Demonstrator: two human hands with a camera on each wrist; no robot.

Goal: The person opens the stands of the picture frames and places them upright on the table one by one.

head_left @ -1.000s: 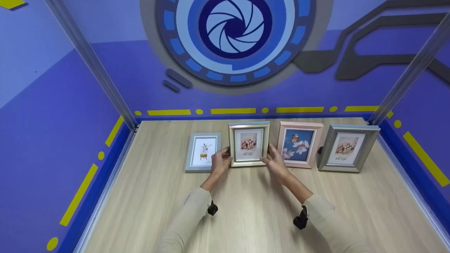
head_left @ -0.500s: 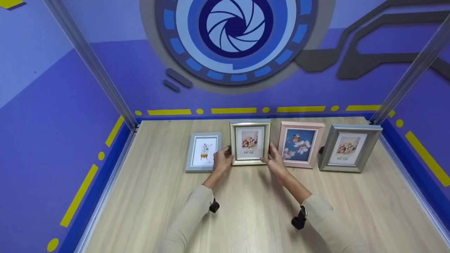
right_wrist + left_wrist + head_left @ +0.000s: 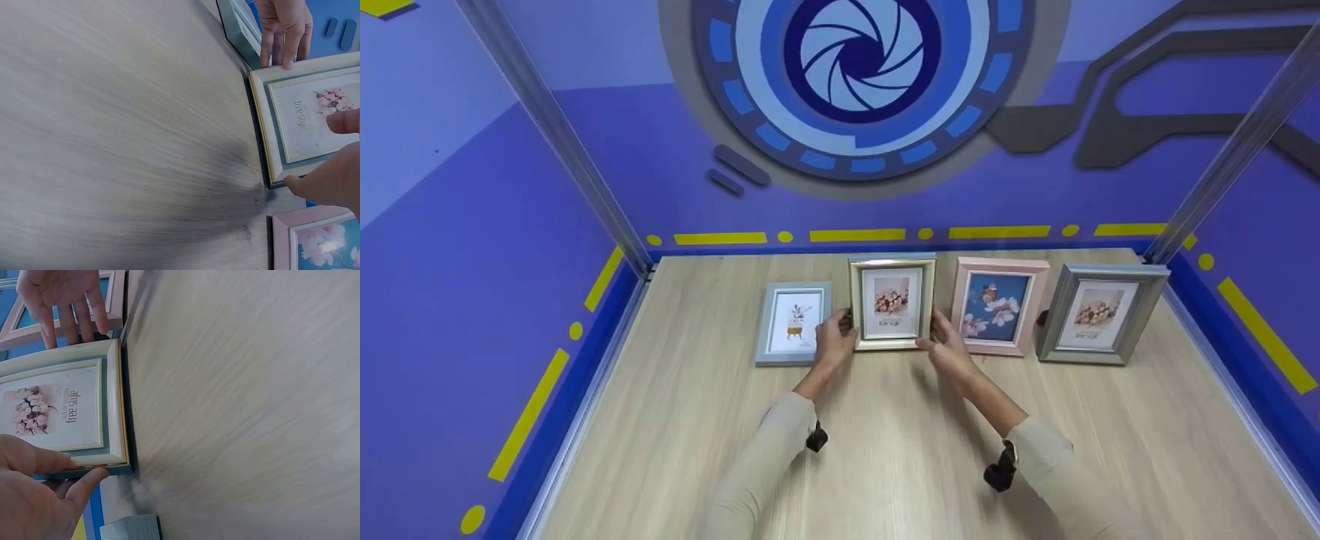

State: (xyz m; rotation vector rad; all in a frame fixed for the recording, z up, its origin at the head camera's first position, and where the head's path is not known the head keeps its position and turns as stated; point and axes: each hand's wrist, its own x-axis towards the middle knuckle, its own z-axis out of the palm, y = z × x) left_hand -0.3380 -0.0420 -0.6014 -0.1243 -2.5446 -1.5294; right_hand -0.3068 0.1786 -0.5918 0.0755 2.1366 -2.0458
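Observation:
A gold-rimmed picture frame (image 3: 891, 346) with a rose print stands upright on the table, held between both hands. At its left edge my left hand (image 3: 834, 345) grips it, thumb toward the front and other fingers partly hidden at the side. My right hand (image 3: 951, 349) holds the opposite edge, its thumb at the lower front corner and its fingers along the side. In the left wrist view, the left thumb and a finger touch the frame's edge (image 3: 115, 405). The right wrist view has the right hand (image 3: 332, 177) at the frame's near corner.
Left of the held frame stands a smaller blue-grey picture frame (image 3: 793, 360). To the right are a pink picture frame (image 3: 996, 348) with a blossom print and a larger grey-green picture frame (image 3: 1084, 358). Behind them rises a purple wall (image 3: 810, 206). The wooden table (image 3: 900, 450) extends in front.
The gold-rimmed picture frame has shifted very slightly toward the back, with both hands still on it. My left hand has moved a little to the right. The other frames stay in place.

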